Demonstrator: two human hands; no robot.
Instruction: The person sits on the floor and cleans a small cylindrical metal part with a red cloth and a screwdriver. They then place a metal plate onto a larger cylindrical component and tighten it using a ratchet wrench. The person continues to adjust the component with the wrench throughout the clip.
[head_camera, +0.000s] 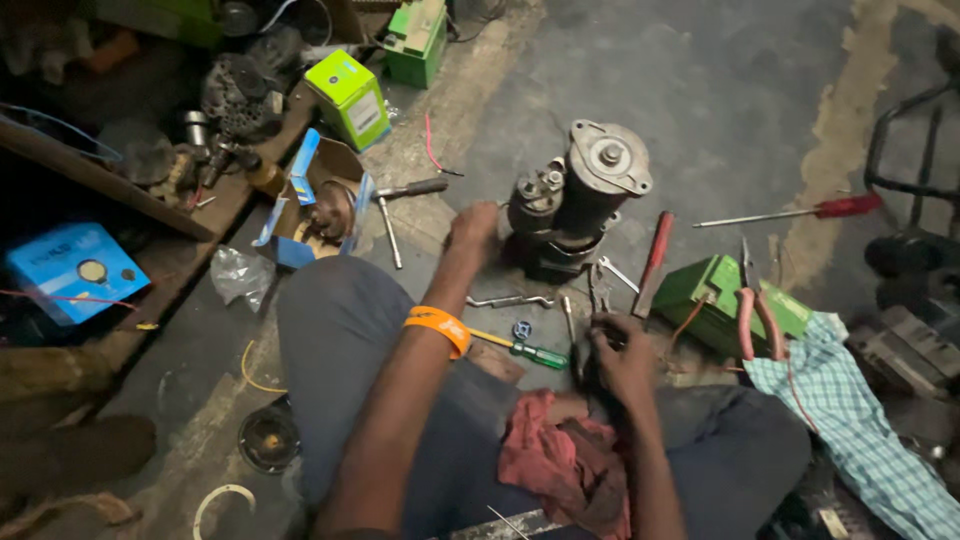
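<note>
One starter motor (580, 195), a grey metal cylinder with a round flanged cap, stood upright on the concrete floor (720, 90). The left hand (472, 228) rested against its left side, fingers curled; whether it gripped could not be told. The right hand (622, 352), near the motor's front, was closed on a small dark part (590, 365). Three screwdrivers lay around the motor: two red-handled (655, 255) to its right, one green-handled (525, 350) in front. One red rag (560, 460) lay crumpled on the lap.
</note>
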